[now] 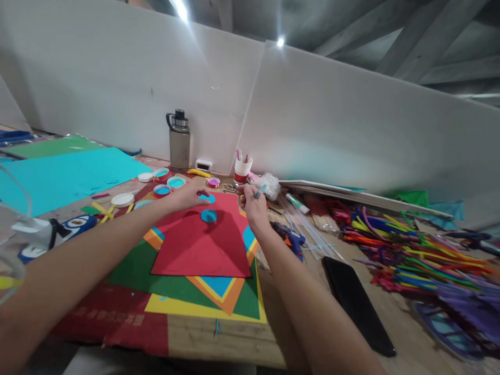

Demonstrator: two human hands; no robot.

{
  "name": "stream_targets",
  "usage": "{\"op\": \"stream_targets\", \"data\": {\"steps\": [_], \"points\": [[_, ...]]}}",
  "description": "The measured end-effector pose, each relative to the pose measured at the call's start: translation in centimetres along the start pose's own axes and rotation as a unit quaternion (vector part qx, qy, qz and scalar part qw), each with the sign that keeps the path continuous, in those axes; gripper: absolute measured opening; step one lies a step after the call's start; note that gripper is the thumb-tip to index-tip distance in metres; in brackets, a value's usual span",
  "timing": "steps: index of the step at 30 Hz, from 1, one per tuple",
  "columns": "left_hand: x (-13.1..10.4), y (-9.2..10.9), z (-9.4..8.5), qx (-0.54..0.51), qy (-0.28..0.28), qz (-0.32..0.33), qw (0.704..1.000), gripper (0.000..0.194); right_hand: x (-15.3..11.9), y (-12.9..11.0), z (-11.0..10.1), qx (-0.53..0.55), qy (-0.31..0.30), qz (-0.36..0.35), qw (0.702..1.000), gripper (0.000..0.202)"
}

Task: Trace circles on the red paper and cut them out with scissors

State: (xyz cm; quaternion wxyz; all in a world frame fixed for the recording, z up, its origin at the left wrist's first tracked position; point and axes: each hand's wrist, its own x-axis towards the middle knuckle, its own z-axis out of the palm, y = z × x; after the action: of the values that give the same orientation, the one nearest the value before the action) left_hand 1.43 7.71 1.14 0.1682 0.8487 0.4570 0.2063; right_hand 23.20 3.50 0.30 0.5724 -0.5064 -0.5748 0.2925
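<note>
My left hand (192, 196) reaches over a red sheet (203, 245), its fingers closed on the edge of a small blue disc (208, 198). Just below it, a second blue disc (208, 215) lies on the red sheet. Faint round outlines show near the sheet's lower edge. Over the sheet's right side, my right hand (253, 205) is closed around a slim pen-like tool with a translucent teal end (260, 191); its other end is hidden by the fingers. Green (133, 268), orange, blue and yellow sheets are stacked beneath the red one.
A glue gun (292, 239) and a black phone (357, 304) lie right of the sheets. Farther right are colourful pipe cleaners (414, 255). Behind stand a water bottle (179, 143) and a cup with pens (242, 169). Round lids (162, 191) and a large cyan sheet (78, 174) lie left.
</note>
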Motion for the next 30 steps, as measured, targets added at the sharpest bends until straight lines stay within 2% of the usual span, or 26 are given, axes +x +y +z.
{"op": "stream_targets", "data": {"steps": [2, 5, 9, 13, 16, 20, 22, 27, 30], "points": [[-1.1, 0.7, 0.1, 0.013, -0.030, -0.006, 0.999, 0.039, 0.0, -0.2, -0.2, 0.010, 0.016, -0.005, 1.000, 0.057], [-2.0, 1.1, 0.9, 0.020, -0.059, -0.002, 0.998, 0.043, -0.1, -0.5, -0.7, -0.031, 0.028, -0.004, 0.999, 0.064], [-2.2, 0.5, 2.3, 0.029, -0.042, 0.034, 0.998, 0.045, -0.2, -0.7, -0.9, -0.023, -0.013, 0.040, 0.999, 0.063], [-2.0, 0.1, 2.9, 0.036, -0.019, 0.042, 0.998, 0.041, -0.5, -0.3, -0.2, 0.036, -0.055, 0.053, 0.996, 0.050], [-2.0, 0.0, 2.9, 0.035, -0.018, 0.035, 0.999, 0.039, -1.2, 0.7, 0.6, 0.057, -0.023, 0.053, 0.997, 0.037], [-2.1, -0.1, 2.9, 0.026, -0.025, 0.021, 0.999, 0.047, -2.5, 2.8, 1.6, 0.082, 0.034, 0.066, 0.994, 0.030], [-2.1, -0.2, 2.7, -0.005, -0.009, -0.002, 1.000, 0.048, -2.8, 3.9, 1.8, 0.099, 0.051, 0.092, 0.989, 0.029], [-2.1, -0.2, 1.5, -0.051, 0.090, -0.043, 0.994, 0.036, -2.6, 5.6, 2.2, 0.122, 0.063, 0.099, 0.986, 0.026], [-2.0, -0.4, 1.5, -0.048, 0.088, -0.033, 0.994, 0.033, -2.3, 5.9, 2.2, 0.137, 0.064, 0.096, 0.984, 0.025]]}}
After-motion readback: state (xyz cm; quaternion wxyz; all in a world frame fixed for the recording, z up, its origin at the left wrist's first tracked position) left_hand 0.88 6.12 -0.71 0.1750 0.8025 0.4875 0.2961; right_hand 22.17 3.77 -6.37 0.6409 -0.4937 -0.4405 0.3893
